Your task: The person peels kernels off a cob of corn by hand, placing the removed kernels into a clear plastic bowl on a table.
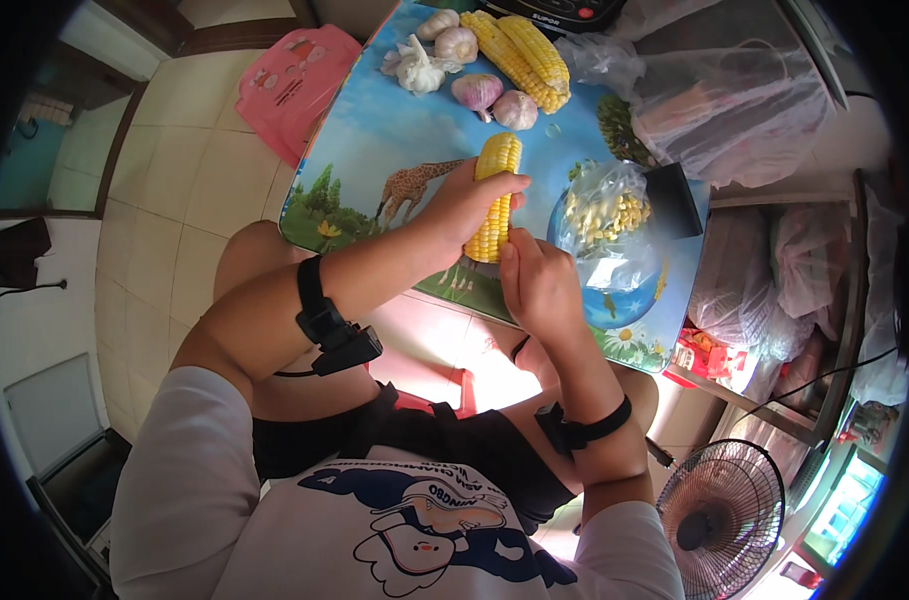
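The left hand [460, 208] grips a corn cob [499, 155] around its middle, thumb across the front, holding it tilted above the near part of the table [360, 125]. The right hand [542, 285] is just beside the cob's lower end, fingers curled in and thumb tip against the cob's side; whether anything is inside the curl cannot be told. Right of the right hand, loose kernels [607, 217] lie in a clear bag [620, 272] on a blue dish [605, 312], with a dark block [673, 200] just beyond. Ahead of both hands are garlic bulbs [478, 92] and more cobs [537, 60], touching one another.
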`<action>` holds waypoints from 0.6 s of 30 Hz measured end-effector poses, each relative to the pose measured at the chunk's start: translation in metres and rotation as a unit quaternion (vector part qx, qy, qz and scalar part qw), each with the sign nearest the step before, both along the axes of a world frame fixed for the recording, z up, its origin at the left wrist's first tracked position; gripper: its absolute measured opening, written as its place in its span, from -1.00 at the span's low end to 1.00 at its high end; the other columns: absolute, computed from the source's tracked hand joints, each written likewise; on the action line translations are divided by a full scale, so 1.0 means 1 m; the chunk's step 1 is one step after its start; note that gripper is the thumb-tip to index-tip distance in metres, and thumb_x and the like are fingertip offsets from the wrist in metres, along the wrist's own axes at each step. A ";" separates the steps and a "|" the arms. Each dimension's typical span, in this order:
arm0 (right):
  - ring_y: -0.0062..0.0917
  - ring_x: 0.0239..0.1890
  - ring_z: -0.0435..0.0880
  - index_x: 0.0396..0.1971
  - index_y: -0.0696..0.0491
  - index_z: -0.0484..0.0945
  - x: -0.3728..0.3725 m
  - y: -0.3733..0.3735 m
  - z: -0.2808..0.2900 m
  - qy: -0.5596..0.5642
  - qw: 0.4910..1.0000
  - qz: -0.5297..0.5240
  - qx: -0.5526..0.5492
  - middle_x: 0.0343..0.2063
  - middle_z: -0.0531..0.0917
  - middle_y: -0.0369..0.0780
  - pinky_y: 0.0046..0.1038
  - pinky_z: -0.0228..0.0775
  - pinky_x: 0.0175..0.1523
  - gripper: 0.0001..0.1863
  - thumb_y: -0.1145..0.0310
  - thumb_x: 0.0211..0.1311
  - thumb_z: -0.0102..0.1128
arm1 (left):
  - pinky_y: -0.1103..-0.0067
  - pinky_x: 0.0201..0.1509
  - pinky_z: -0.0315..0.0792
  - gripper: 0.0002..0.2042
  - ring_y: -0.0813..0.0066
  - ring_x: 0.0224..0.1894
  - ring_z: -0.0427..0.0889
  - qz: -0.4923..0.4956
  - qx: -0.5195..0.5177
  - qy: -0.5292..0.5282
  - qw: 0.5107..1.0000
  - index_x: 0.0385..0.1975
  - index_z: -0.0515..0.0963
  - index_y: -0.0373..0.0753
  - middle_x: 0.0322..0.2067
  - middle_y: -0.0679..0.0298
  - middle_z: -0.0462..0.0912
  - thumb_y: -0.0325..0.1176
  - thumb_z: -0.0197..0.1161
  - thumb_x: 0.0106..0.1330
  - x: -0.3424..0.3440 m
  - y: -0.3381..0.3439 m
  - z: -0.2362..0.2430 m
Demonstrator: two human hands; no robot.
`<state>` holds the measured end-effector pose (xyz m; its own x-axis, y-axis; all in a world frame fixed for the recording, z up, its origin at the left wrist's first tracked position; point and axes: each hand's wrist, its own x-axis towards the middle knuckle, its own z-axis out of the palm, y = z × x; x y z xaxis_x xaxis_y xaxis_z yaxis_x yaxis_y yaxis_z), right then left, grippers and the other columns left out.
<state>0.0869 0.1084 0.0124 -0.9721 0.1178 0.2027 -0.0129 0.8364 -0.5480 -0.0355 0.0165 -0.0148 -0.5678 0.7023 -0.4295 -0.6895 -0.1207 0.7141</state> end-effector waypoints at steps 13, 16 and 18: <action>-0.10 -0.62 0.46 -0.39 0.18 0.44 0.006 0.011 -0.004 -0.078 0.955 -0.011 -0.285 -0.68 0.46 -0.01 -0.26 0.27 -0.46 -0.79 0.35 0.37 -0.03 | 0.62 -0.37 0.41 -0.73 0.61 -0.39 0.51 -0.084 0.011 -0.019 0.996 -0.25 0.46 -0.20 -0.42 0.34 0.50 -0.20 0.30 0.19 -0.005 0.000 0.005; -0.25 -0.66 0.41 -0.42 0.18 0.46 0.005 0.008 0.000 -0.074 0.954 -0.006 -0.290 -0.69 0.45 -0.06 -0.33 0.25 -0.48 -0.77 0.33 0.37 0.01 | 0.61 -0.37 0.41 -0.72 0.60 -0.39 0.51 -0.090 0.018 -0.018 0.996 -0.24 0.46 -0.20 -0.42 0.33 0.50 -0.19 0.30 0.19 -0.006 0.000 0.002; -0.34 -0.67 0.38 -0.43 0.19 0.47 0.004 0.007 0.001 -0.073 0.955 -0.017 -0.287 -0.69 0.45 -0.06 -0.35 0.25 -0.48 -0.76 0.32 0.35 0.05 | 0.65 -0.44 0.36 -0.76 0.68 -0.40 0.43 -0.102 0.026 -0.018 0.994 -0.21 0.37 -0.13 -0.44 0.40 0.43 -0.24 0.26 0.25 -0.006 0.000 0.003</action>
<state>0.0914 0.1153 0.0136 -0.9788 0.2004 -0.0417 0.1198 0.3955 -0.9106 -0.0414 0.0167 -0.0122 -0.3970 0.8231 -0.4062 -0.7283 -0.0132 0.6852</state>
